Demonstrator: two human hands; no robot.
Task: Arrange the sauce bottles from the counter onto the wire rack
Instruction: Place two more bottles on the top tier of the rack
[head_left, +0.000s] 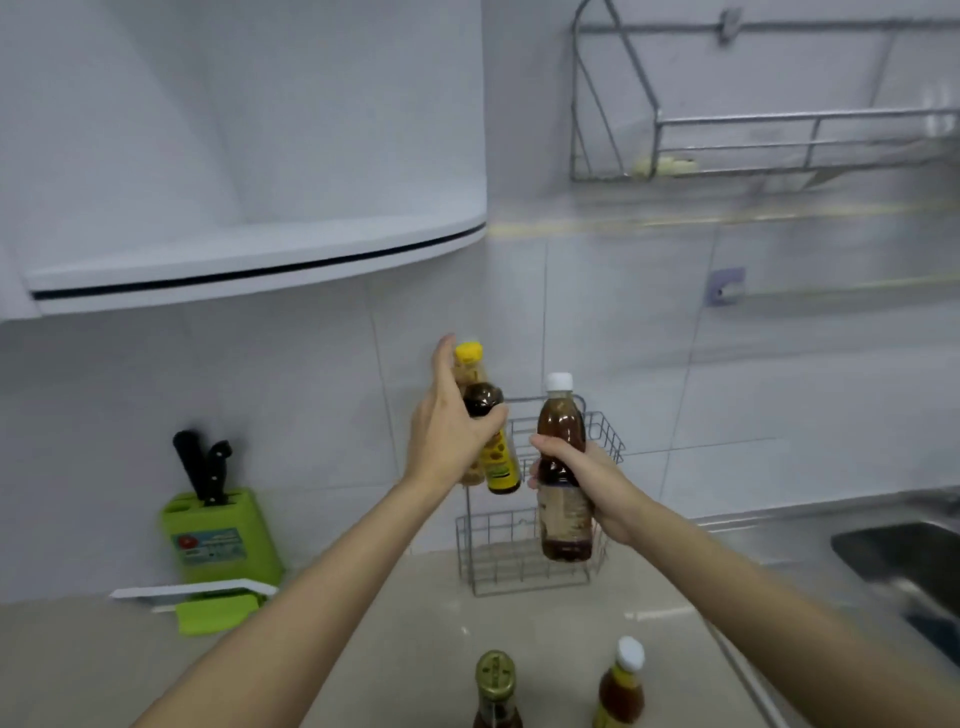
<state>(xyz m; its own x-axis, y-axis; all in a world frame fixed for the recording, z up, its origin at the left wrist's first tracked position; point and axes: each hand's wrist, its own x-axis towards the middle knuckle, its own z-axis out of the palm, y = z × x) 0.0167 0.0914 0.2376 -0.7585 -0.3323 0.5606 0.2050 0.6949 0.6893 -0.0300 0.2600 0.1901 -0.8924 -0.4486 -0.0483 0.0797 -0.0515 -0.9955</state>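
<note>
carry step: left hand wraps a yellow-label bottle, right hand wraps a brown white-cap bottle, both aloft before the wire rack. next probably needs each lowered upright into a tier.

Wire rack just behind left hand and right hand grips; left counter bottle, right counter bottle before them; knife block well left.

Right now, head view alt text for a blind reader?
A person's left hand grips a yellow-capped bottle and the right hand a white-capped brown bottle, both held up before a two-tier wire rack on the counter. A gold-capped bottle and a small white-capped bottle stand nearer the camera.
</note>
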